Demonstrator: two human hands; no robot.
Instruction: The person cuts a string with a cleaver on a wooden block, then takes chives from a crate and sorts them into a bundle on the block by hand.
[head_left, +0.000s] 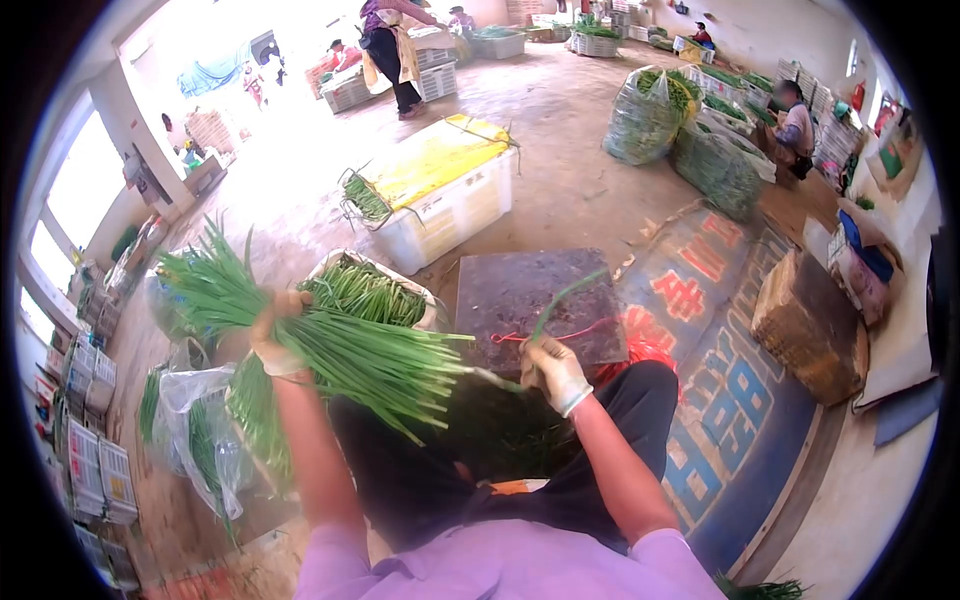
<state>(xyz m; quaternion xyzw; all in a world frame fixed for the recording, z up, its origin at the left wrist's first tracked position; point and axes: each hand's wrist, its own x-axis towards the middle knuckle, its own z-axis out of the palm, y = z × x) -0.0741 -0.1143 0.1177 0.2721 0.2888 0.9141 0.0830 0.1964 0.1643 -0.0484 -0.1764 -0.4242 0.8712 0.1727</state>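
My left hand (277, 325), in a thin pale glove, is wrapped round a thick bunch of long green stalks (370, 355) that look like chives. Their loose tips fan out at the left, and the even ends point right, over my lap. My right hand (550, 372), also gloved, pinches a single green stalk (562, 300) that curves up to the right. Just beyond that hand, a red string (508, 338) lies across a dark square board (510, 285). Part of the board's near side is in shadow between my knees.
An open container of green stalks (365, 290) stands ahead, left of the board. Past it is a white crate (445, 230) with a yellow cover. Plastic bags of greens (215, 420) are at left. A wooden block (810, 325) sits right, beyond a printed mat (715, 400). Several people work farther back.
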